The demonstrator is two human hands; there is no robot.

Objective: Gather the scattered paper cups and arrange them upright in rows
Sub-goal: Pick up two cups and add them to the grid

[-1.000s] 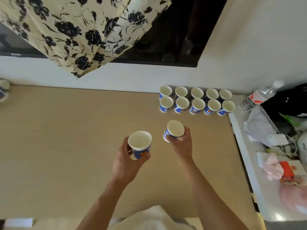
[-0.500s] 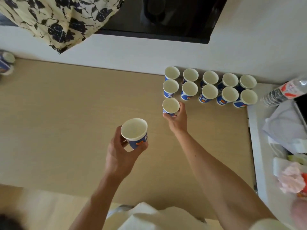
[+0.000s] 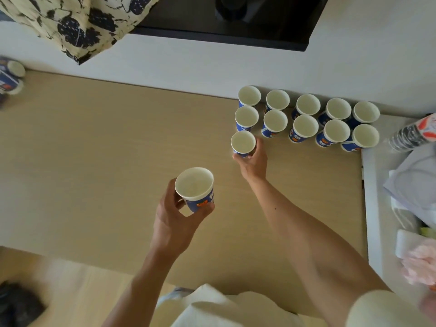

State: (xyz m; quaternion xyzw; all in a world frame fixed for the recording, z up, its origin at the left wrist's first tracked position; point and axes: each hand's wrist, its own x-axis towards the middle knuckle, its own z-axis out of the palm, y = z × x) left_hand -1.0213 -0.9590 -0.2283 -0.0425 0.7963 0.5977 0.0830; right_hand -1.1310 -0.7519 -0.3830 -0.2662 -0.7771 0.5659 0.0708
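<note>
Gripping raised cup [image 3: 194, 185], left hand [image 3: 173, 217], row cup [image 3: 243, 143], right hand [image 3: 254, 162], lettering unreadable

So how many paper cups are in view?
12 clearly: two rows of five by the wall, one in the right hand, one in the left hand. Blurred cups far left may add more.

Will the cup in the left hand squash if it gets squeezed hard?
Probably yes: the cup looks like thin paper, so a hard squeeze would likely dent it. It seems light, since the left hand holds it up with just fingers and thumb. It looks empty and narrower at the bottom, so a nudge might tip it.
</note>
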